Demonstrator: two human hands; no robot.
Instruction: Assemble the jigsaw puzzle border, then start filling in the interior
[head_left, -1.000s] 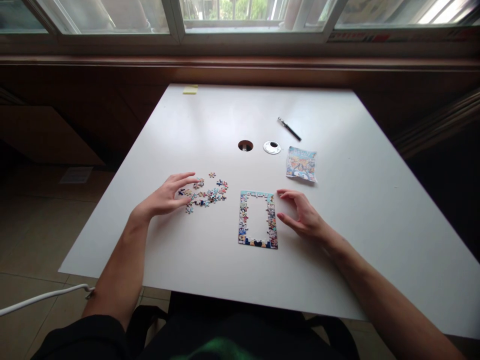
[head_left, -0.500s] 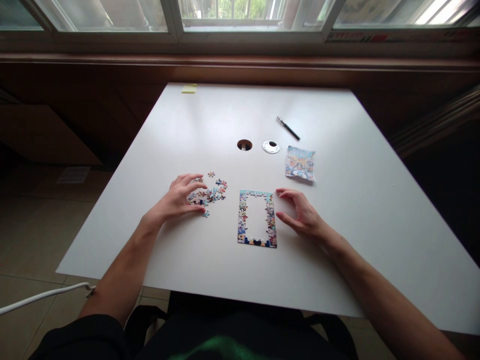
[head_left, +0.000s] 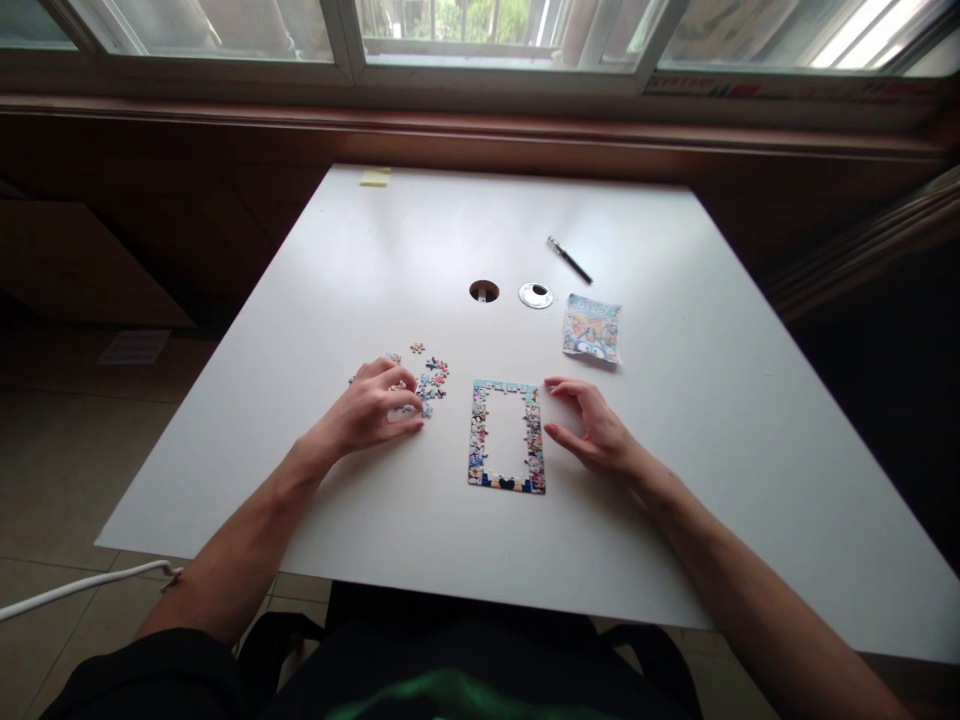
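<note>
A rectangular jigsaw border lies assembled on the white table, its middle open. Left of it sits a small heap of loose puzzle pieces. My left hand is cupped over that heap, fingers curled down and thumb drawn in around some pieces. My right hand rests on the table just right of the border, its thumb and fingers spread in a loose curve and holding nothing.
A printed puzzle bag lies beyond the border, with a black pen farther back. A cable hole and its round cap are mid-table. A yellow sticky pad sits at the far edge. A white cable hangs at lower left.
My left hand has slid right over the loose pieces and curled its fingers, drawing the heap closer together. My right hand has stayed beside the border.
</note>
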